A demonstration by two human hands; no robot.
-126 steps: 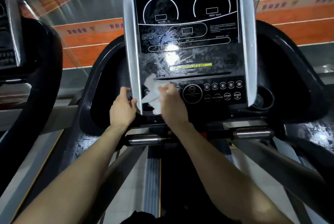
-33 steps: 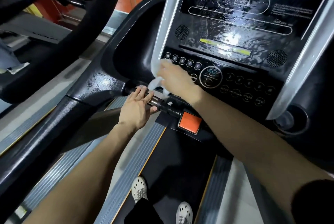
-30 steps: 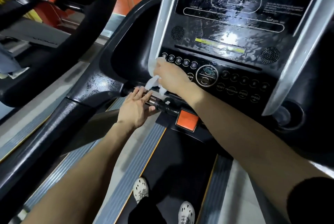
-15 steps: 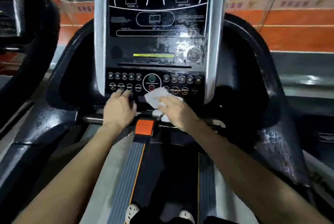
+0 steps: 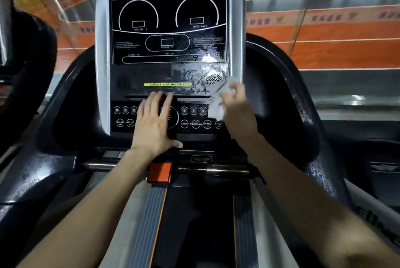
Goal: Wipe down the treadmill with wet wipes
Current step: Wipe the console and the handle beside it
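Behind the console runs an orange wall band [image 5: 337,51] with blurred lettering, seen through glass. The treadmill [image 5: 283,99] fills the view, and its black console [image 5: 168,14] with silver side trims stands upright at the centre. The left hand [image 5: 154,125] lies flat on the console's button panel, its grip wide, with straight fingers reaching up to the slot under the yellow strip [image 5: 166,84] and the thumb spread out below the panel. The right hand [image 5: 237,107] is at the console's lower right edge, its grip closed on a crumpled white wet wipe [image 5: 217,104]. The wipe is pressed against the console face and right-hand trim, just below the round speaker grille [image 5: 214,78]. A patchy wet film [image 5: 192,75] shines on the console to the left of the grille and above it. Below the console sits an orange block [image 5: 159,172] on a metal bar [image 5: 227,168], and beneath these the dark belt [image 5: 194,228] runs toward the viewer.
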